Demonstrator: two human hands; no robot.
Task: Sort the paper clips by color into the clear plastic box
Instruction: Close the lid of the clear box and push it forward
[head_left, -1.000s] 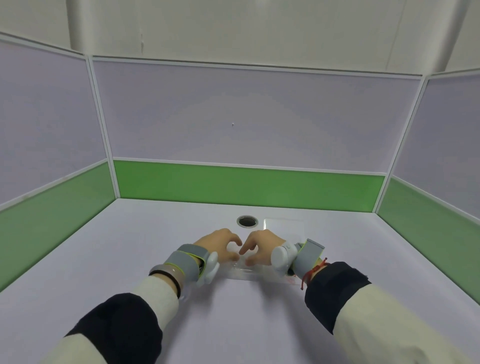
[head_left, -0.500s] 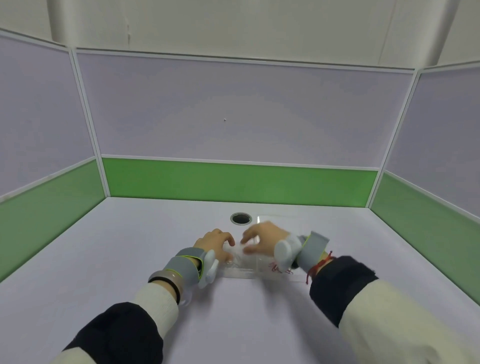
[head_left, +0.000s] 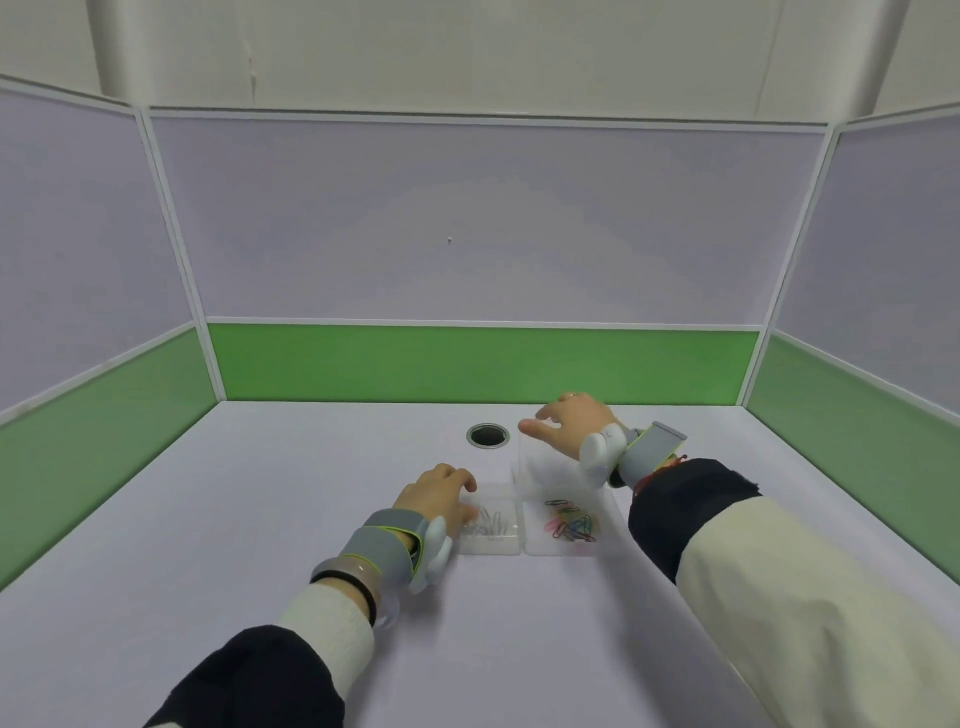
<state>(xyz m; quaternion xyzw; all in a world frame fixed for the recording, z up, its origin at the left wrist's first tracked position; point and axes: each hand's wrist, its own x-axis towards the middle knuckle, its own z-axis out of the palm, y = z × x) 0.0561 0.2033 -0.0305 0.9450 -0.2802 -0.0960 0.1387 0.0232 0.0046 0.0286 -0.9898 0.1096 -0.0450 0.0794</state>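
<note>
A clear plastic box (head_left: 492, 546) lies on the desk with two compartments showing. The left one holds several silver paper clips (head_left: 491, 522). The right one holds a heap of mixed coloured paper clips (head_left: 571, 522). My left hand (head_left: 441, 493) presses on the box's left edge, fingers curled onto it. My right hand (head_left: 571, 422) is raised behind the box and grips the top edge of the clear lid (head_left: 545, 467), which stands tilted up above the right compartment.
A round cable hole (head_left: 487, 434) sits in the white desk just behind the box. Green and lilac partition walls (head_left: 483, 364) close the desk on the back, left and right.
Both hands were together on the shut box. My right hand has since risen up and back with the lid, uncovering both compartments. My left hand stays at the box's left edge.
</note>
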